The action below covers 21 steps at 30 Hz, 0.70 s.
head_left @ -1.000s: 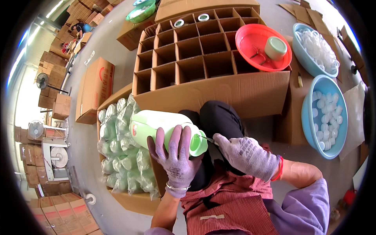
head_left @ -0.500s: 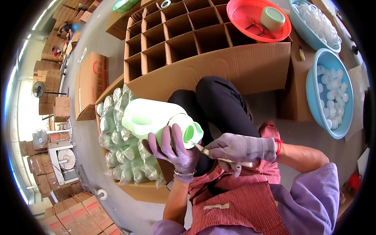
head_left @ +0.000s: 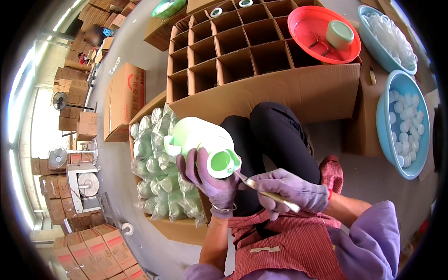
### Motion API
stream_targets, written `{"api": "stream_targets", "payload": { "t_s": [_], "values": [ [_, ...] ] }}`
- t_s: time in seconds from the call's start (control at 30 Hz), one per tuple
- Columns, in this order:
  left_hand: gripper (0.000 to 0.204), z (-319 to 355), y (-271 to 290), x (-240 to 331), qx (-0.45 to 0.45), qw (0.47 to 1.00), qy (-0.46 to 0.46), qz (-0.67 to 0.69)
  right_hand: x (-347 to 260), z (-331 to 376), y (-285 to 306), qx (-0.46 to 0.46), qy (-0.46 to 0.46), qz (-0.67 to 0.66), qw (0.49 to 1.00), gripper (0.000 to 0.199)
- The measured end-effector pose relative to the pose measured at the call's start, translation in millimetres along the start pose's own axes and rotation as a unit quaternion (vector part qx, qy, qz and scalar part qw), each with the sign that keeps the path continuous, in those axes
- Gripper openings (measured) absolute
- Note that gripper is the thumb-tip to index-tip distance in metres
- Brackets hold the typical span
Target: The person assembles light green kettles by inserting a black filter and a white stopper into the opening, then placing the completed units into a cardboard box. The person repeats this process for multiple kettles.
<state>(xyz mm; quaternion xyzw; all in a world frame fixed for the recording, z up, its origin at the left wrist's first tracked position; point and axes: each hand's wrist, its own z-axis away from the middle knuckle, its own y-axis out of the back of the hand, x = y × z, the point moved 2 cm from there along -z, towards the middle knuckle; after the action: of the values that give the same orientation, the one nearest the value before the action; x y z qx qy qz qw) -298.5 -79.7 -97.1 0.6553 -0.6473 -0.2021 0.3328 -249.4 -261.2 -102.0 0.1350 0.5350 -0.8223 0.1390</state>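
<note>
A pale green plastic jug (head_left: 200, 131) lies tilted over my lap, its round open mouth facing me and its handle toward the left. From below, my left hand (head_left: 211, 179), in a purple-grey glove, grips the jug near its neck with fingers spread around it. My right hand (head_left: 288, 187), gloved alike, is closed around a knife (head_left: 280, 200) with a narrow blade and a light handle. The blade's tip meets the spout at the right of the jug's rim. The jug's far underside is hidden.
Ahead stands a large divided carton (head_left: 261, 95), with a red basin (head_left: 298, 39) on its right corner. Left of my knees, an open box holds several plastic-wrapped green jugs (head_left: 158, 175). At right are blue basins of white caps (head_left: 380, 135) and clear rings (head_left: 366, 51).
The jug has turned so its mouth faces me more squarely. My right hand has shifted slightly, the knife now angled more steeply against the spout. The whole view has shifted a little right and down.
</note>
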Motion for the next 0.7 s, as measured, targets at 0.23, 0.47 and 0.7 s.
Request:
{"api": "stream_targets", "payload": {
  "t_s": [0.23,0.47,0.7],
  "values": [
    [0.088,-23.3,25.8,-8.6,0.015,0.966,0.171,0.192,-105.2,54.5,2.3,0.318,0.362,0.513,0.710,0.027],
    [0.059,-31.3,30.1,-27.8,0.220,0.674,0.275,0.650,-242.3,67.7,77.2,0.581,0.388,0.692,0.183,0.039],
    [0.065,30.3,9.0,-7.1,-0.080,0.649,0.192,0.731,-142.5,19.5,-3.6,0.245,0.524,0.452,0.679,0.037]
  ]
}}
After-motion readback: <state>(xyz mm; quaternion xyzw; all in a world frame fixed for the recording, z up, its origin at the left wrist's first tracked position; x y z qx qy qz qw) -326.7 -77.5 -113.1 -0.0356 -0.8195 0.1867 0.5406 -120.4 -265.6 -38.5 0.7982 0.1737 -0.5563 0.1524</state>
